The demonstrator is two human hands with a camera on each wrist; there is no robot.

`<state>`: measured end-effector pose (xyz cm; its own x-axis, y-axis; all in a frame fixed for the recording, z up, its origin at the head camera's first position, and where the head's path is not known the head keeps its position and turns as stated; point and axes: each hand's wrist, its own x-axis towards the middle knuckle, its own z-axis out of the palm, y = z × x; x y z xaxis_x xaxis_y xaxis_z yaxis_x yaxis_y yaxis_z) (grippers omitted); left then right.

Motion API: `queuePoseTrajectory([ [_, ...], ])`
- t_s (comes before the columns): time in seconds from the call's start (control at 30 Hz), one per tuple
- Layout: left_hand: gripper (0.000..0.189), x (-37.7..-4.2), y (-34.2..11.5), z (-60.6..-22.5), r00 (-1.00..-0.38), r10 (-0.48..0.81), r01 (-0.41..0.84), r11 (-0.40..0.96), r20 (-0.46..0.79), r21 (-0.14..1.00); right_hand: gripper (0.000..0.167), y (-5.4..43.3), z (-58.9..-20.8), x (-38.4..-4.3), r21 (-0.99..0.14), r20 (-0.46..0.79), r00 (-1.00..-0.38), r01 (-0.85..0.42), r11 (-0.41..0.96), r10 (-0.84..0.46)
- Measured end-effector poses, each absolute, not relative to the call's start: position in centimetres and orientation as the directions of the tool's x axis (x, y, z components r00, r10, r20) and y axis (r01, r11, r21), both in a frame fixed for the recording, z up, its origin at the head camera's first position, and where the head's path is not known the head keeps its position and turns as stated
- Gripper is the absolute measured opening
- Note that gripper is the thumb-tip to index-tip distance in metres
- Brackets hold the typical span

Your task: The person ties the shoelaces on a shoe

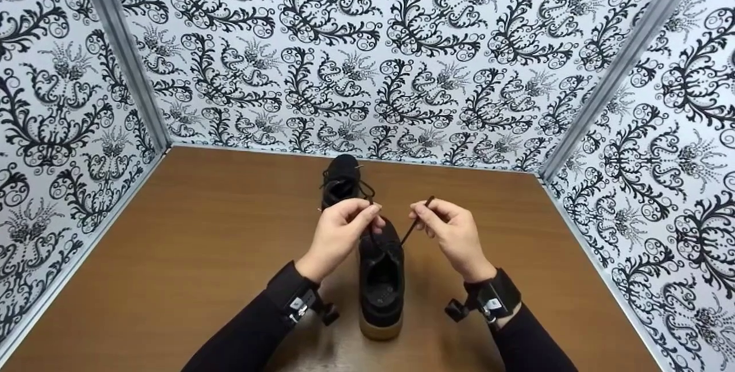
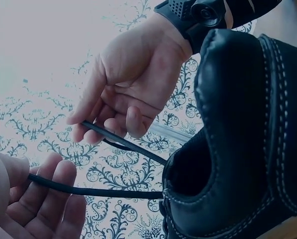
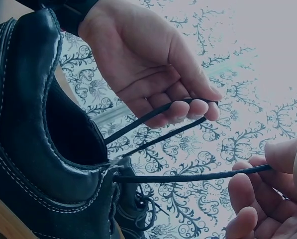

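A black low shoe with a tan sole stands on the table, heel toward me. My left hand pinches a dark shoelace between thumb and fingers, just above the shoe's left side. In the right wrist view two strands of lace run between that hand and the shoe. On the other side my right hand pinches another lace, which slants up from the eyelets and pokes out above the fingertips. Both laces look drawn fairly straight, and the hands are apart. My left hand partly covers the shoe's front.
Behind my left hand a second black shoe lies farther back, its lace looped at the side. The brown table ends at patterned walls on the far side, left and right. Each wrist wears a strapped camera.
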<state>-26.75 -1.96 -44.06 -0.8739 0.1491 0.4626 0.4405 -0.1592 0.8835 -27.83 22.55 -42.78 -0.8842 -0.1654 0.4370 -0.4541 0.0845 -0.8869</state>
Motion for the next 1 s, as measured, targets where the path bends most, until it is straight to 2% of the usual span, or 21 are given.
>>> queuePoseTrajectory([
  [0.33,0.015,-27.1,-3.1,-43.2,-0.856,0.097,0.5,-0.102,0.509,0.86,0.015,23.4,-42.2,-28.1,-0.893,0.429,-0.895,-0.441,0.092,-0.123],
  [0.67,0.015,-27.1,-5.1,-41.8,-0.864,-0.001,0.493,-0.205,0.504,0.846,0.023,24.7,-41.4,-28.1,-0.898,0.432,-0.899,-0.436,0.059,-0.071],
  [1.0,0.012,-27.2,-6.1,-41.0,-0.879,-0.065,0.473,-0.249,0.473,0.845,0.022,25.6,-40.6,-28.2,-0.895,0.441,-0.897,-0.441,0.066,-0.019],
])
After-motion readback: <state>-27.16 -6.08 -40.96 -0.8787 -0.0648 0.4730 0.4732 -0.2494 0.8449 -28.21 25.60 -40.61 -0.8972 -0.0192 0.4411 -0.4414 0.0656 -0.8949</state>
